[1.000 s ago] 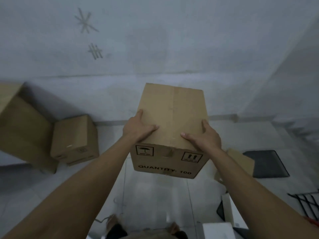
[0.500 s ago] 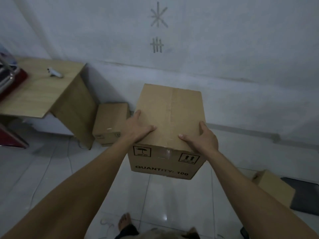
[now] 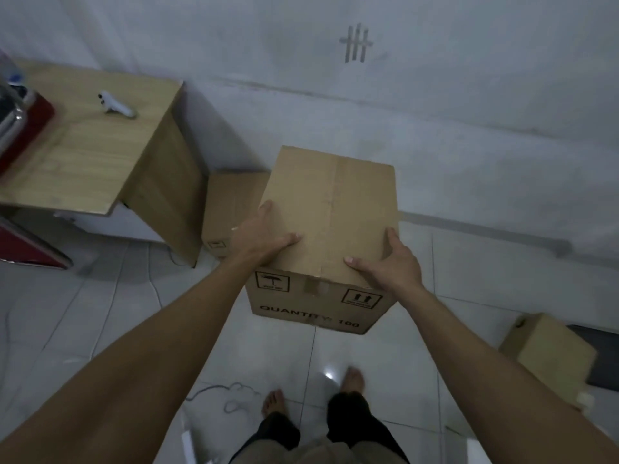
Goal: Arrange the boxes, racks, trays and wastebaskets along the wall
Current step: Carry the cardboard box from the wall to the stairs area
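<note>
Hands are carrying a tall brown cardboard box point(image 3: 330, 209) printed "QUANTITY: 100", lifted clear of the glossy white tiled floor point(image 3: 100, 316) in front of the person. The left hand point(image 3: 259, 237) is gripping the box's left upper edge, thumb lying across the top face and fingers wrapping down the side. The right hand point(image 3: 390, 264) is gripping the right upper edge in the same way, thumb on top, fingers curling over the far side.

Behind the left hand, a second, smaller brown cardboard box point(image 3: 227, 209) is standing on the floor against the pale grey wall point(image 3: 469, 95), just beside the light wooden desk point(image 3: 90, 152). A small white handheld device point(image 3: 115, 105) is lying on the desk top. At the lower right, a third brown cardboard box point(image 3: 549, 354) is sitting on the floor, touching a flat dark tray point(image 3: 603, 356). The person's bare feet point(image 3: 353, 378) are showing below the carried box.
</note>
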Demonstrator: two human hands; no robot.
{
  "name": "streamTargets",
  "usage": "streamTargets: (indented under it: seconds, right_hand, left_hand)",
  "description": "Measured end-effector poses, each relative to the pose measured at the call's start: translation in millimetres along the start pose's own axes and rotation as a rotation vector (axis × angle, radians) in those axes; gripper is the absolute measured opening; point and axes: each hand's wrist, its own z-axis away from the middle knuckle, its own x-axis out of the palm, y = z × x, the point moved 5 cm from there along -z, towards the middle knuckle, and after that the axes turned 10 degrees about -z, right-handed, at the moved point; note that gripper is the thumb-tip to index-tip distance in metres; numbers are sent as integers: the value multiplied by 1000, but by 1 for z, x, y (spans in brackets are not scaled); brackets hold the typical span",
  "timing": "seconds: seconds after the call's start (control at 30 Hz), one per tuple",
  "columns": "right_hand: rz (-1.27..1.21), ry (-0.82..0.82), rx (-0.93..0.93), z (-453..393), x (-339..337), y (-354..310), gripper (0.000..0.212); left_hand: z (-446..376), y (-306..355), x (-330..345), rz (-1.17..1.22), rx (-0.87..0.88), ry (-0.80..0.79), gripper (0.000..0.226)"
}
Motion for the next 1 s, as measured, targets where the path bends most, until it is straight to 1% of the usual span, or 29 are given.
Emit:
streamTargets:
  seconds: [0.17, 0.33, 0.5, 0.7, 0.9, 1.0]
  right_hand:
    - [23, -34, 9, -51, 12, -9, 128]
    - [20, -92, 28, -126, 23, -9, 130]
    - [5, -157, 66, -215, 46, 10, 130]
    - [19, -156, 104, -317, 94, 54, 127]
    - [19, -167, 129, -409, 167, 115, 123]
    - [-16, -205, 152, -452, 202, 149, 127]
  left_hand:
    - [-52, -10, 20, 41, -46, -44, 103]
    - [-117, -8, 47, 40, -96, -75, 103]
    - [-195, -14, 100, 107, -163, -138, 104]
    - [-285, -39, 181, 153, -159, -191, 105]
    - [-368, -87, 271, 158, -174, -250, 108]
    - [-407, -111, 316, 159, -172, -266, 110]
